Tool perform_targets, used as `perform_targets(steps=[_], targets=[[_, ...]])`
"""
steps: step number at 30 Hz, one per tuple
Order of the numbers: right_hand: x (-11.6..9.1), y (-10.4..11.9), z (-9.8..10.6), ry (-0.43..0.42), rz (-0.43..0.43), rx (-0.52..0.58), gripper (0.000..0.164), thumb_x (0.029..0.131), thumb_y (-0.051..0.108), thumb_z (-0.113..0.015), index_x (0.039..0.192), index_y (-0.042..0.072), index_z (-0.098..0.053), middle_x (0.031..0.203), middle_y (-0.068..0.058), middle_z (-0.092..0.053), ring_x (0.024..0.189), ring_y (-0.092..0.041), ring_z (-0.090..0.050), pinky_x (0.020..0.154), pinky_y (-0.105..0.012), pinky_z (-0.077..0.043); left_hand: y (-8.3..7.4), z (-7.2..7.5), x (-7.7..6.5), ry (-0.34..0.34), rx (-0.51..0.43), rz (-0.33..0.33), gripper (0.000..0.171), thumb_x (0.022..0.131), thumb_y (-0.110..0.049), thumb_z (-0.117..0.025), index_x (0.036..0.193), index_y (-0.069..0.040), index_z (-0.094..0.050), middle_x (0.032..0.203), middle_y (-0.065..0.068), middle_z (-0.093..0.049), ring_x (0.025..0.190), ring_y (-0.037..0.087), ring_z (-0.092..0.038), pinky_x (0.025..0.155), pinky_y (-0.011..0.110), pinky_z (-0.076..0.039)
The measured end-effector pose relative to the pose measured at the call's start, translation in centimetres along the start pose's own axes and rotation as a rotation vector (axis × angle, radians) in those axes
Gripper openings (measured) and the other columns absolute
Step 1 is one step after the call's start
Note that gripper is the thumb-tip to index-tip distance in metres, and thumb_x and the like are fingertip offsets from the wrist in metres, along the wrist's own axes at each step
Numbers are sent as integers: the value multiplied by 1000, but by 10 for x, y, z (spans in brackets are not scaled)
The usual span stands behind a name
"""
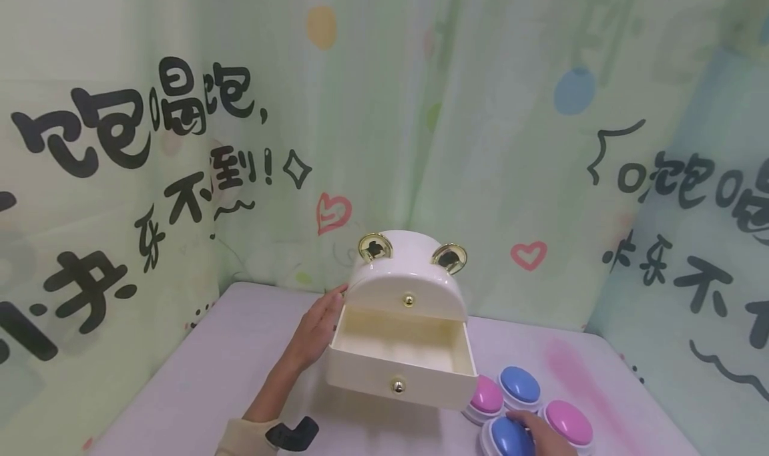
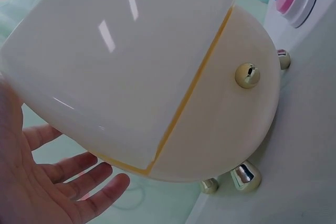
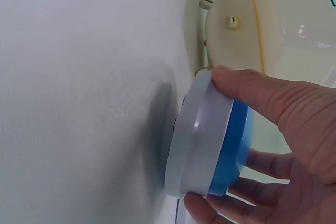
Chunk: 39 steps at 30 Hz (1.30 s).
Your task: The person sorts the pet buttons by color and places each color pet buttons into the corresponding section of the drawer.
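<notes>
A white desktop drawer box [image 1: 396, 282] with two gold-rimmed eye shapes on top stands on the table. Its lower drawer [image 1: 360, 372] is pulled out, and no contents show inside. My left hand [image 1: 315, 329] lies along the box's left side. In the left wrist view its fingers [image 2: 107, 195] are spread loosely at the glossy shell. With thumb and fingers, my right hand [image 3: 310, 124] grips a round push button [image 3: 202, 135] with a blue dome and white base. The held button is tilted on edge in the right wrist view, and its underside is hidden.
Two pink push buttons [image 1: 569, 422] and another blue one [image 1: 520, 384] sit close around the held one, right of the drawer. A printed curtain [image 1: 384, 122] hangs behind the table [image 1: 264, 309]. A pink smear [image 1: 577, 369] marks the tabletop at right.
</notes>
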State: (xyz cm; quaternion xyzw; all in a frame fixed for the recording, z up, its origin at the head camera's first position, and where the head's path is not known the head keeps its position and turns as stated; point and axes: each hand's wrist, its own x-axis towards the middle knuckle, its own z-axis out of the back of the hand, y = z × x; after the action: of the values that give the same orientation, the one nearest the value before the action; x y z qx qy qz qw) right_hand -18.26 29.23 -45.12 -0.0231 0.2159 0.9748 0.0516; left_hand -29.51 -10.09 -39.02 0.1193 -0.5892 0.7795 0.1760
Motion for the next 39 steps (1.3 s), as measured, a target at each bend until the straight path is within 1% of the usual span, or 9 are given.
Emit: perform_targets(steps=[4,10,12,18,21,25,29,32,39], targets=[[0,3,4,26,-58,63,105,46,65,-84,130,11,-53,115,-6,-60,96,-25,-59,84,-55,-51,-3,0,-1,7,-7,2,53,104,-44,-26,146,-15,-40,144,11,-45,128,31,-46,93,47,-48],[-6,10,8,-20,-106,134,104,46,69,-82,129,13,-55,114,-7,-63,94,-24,-61,81,-54,-52,-27,4,-9,22,-12,14,48,107,-31,-26,146,-5,-37,144,18,-43,129,36,-45,93,47,-48],[-7,13,10,-16,-106,153,105,47,67,-83,131,12,-53,116,-11,-62,93,-25,-61,80,-54,-52,-29,4,-10,22,-14,17,48,107,-30,-26,146,-5,-38,144,18,-43,128,35,-45,92,47,-49],[-8,19,20,-6,-87,178,106,52,65,-83,136,10,-49,125,-17,-57,95,-29,-61,78,-54,-53,-7,1,-2,7,-7,8,51,105,-41,-26,146,-13,-40,144,13,-44,128,33,-46,90,46,-50],[-8,23,25,-19,-83,175,107,53,66,-82,136,10,-47,127,-21,-54,97,-33,-60,76,-55,-54,-1,0,0,4,-4,2,53,104,-46,-26,145,-16,-41,144,11,-45,128,32,-46,90,45,-50],[-11,29,30,-68,-88,203,106,59,67,-79,139,9,-41,129,-25,-51,101,-37,-58,76,-53,-54,0,1,0,1,-2,2,54,103,-48,-26,145,-18,-42,143,9,-46,126,31,-48,89,44,-51],[-16,36,35,-197,-40,236,100,66,64,-77,138,6,-40,131,-27,-50,109,-41,-55,82,-51,-53,-1,1,0,-1,3,0,54,103,-47,-26,145,-17,-41,143,10,-46,126,31,-48,89,44,-51],[-19,42,39,-267,-39,249,104,64,68,-74,139,5,-38,134,-27,-49,112,-42,-54,83,-50,-53,-2,1,0,-4,6,1,53,104,-46,-26,145,-17,-41,143,10,-46,126,31,-48,88,44,-51],[-23,51,46,-276,-91,312,111,62,75,-69,144,11,-32,141,-22,-42,119,-40,-49,88,-51,-51,-2,1,-1,-6,12,4,52,104,-45,-27,145,-17,-42,143,10,-46,126,31,-48,88,44,-51]])
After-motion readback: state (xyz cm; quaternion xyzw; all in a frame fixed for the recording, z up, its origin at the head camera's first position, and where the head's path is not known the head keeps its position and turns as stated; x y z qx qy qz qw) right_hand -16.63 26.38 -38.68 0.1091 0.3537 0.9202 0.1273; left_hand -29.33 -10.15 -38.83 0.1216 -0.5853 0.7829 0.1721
